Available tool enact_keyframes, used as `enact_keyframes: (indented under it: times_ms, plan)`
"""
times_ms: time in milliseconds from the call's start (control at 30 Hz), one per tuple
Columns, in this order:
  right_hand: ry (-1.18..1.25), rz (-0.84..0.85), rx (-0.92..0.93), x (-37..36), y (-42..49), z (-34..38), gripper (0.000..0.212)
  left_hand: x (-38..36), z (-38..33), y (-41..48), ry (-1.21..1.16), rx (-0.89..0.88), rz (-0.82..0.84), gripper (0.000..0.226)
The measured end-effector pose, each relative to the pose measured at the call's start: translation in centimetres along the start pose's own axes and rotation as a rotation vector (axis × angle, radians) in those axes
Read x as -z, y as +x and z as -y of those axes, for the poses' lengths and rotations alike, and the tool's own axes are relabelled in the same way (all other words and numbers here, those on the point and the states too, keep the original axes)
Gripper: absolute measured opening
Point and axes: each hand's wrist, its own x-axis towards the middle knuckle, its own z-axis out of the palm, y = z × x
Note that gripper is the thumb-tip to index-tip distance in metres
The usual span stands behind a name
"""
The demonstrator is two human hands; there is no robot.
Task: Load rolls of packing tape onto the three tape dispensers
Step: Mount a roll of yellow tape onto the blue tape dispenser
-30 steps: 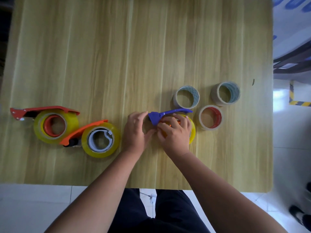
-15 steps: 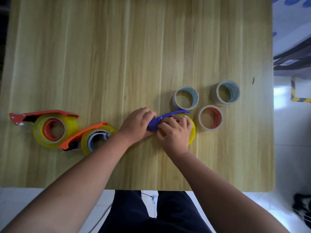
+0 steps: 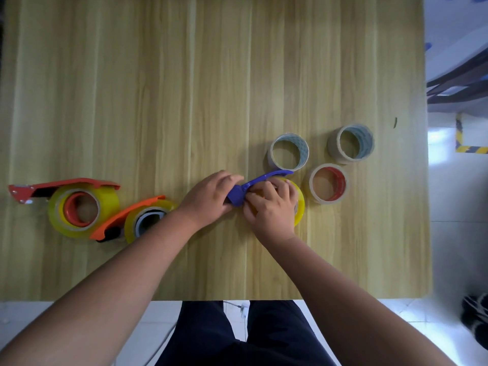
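Note:
A blue tape dispenser (image 3: 257,182) lies near the table's middle with a yellow tape roll (image 3: 299,204) on it. My left hand (image 3: 211,198) grips the dispenser's front end. My right hand (image 3: 272,207) presses on the yellow roll and hides most of it. At the left lie a red dispenser (image 3: 63,184) holding a yellow roll (image 3: 81,210) and an orange dispenser (image 3: 126,217) holding another yellow roll (image 3: 148,220), partly behind my left forearm.
Three spare rolls stand right of my hands: two with blue-patterned cores (image 3: 289,151) (image 3: 351,143) and one with a red core (image 3: 328,187). The wooden table (image 3: 184,88) ends at the right at about x=1620 and in front near my legs.
My left hand has closed around the blue dispenser's front end, and my left arm swung in over the orange dispenser. My right hand stayed on the yellow roll.

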Motion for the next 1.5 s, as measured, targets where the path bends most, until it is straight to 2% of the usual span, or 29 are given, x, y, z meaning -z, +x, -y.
enact_keyframes:
  times_ms: [133, 200, 333, 467, 567, 700, 767, 867, 1033, 1167, 1267, 1333, 1367, 1433, 1500]
  plan:
    - [-0.096, 0.036, 0.008, -0.1, -0.4, 0.1, 0.021, 0.3, -1.1, -0.8, -0.042, 0.141, -0.04, 0.071]
    - [-0.118, 0.052, 0.004, -0.1, -0.6, 0.2, 0.024, -0.3, -2.1, -1.6, -0.084, 0.268, -0.119, 0.076]
    - [-0.1, 0.056, -0.003, -0.2, -0.4, 0.4, 0.017, -1.8, -4.1, -3.3, -0.356, 0.638, -0.337, 0.065]
    - [-0.012, 0.081, 0.044, 0.2, -0.4, -0.2, 0.012, -2.6, -5.2, -4.3, -0.464, 0.764, -0.404, 0.049]
    - [0.01, 0.13, 0.102, 0.5, -0.8, -0.5, 0.014, -3.0, -5.6, -4.6, -0.473, 0.738, -0.397, 0.036]
    - [0.02, 0.165, 0.183, 0.7, -0.9, -1.0, 0.015, -3.6, -5.3, -5.2, -0.228, 0.538, -0.331, 0.024]
    - [0.009, 0.174, 0.229, 0.9, -0.9, -1.2, 0.008, -4.0, -5.0, -5.6, -0.135, 0.431, -0.312, 0.023]
    - [-0.008, 0.198, 0.289, 1.2, -0.8, -1.3, 0.008, -4.4, -4.5, -6.2, -0.12, 0.345, -0.348, 0.027]
    - [0.041, 0.24, 0.447, 1.1, -0.8, -0.7, 0.014, -3.9, -5.0, -6.1, -0.217, 0.43, -0.334, 0.037]
    - [0.091, 0.174, 0.373, 0.7, -1.2, -0.7, 0.013, -3.8, -5.1, -5.5, -0.143, 0.41, -0.3, 0.022]
    - [0.151, 0.068, 0.299, 1.6, -1.9, -1.1, 0.014, -3.9, -5.7, -5.6, -0.126, 0.381, -0.348, 0.012]
    - [0.123, 0.009, 0.232, 2.1, -1.6, -1.4, 0.03, -3.9, -5.4, -5.1, -0.082, 0.408, -0.394, 0.011]
    - [0.075, 0.017, 0.206, 2.3, -1.5, -1.5, 0.045, -3.8, -5.2, -5.0, -0.054, 0.415, -0.4, 0.013]
    - [-0.056, 0.158, 0.174, 2.7, -1.4, -1.6, 0.079, -3.7, -4.7, -4.8, -0.015, 0.396, -0.348, 0.018]
    - [-0.175, 0.322, 0.159, 2.8, -1.5, -1.9, 0.103, -3.6, -4.4, -4.6, -0.009, 0.387, -0.277, 0.022]
